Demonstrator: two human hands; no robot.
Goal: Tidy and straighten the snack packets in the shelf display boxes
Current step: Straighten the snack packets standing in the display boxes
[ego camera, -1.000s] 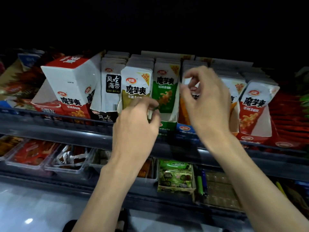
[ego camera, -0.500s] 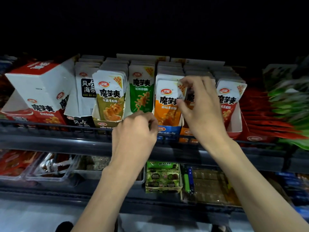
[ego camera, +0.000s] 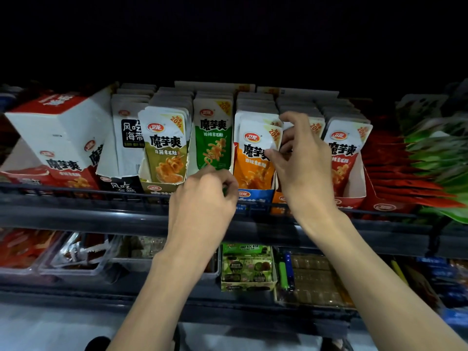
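Right hand (ego camera: 302,171) pinches orange packet (ego camera: 253,163); left hand (ego camera: 202,198) curled, grip unclear; black shelf (ego camera: 76,214), dim light

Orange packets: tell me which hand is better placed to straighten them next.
Right. The right hand pinches the front orange packets at their upper right edge. The left hand sits lower, fingers curled at the base of the green packets, and would likely have to reach across.

Glossy plastic packets (ego camera: 255,153), cardboard boxes (ego camera: 255,196).
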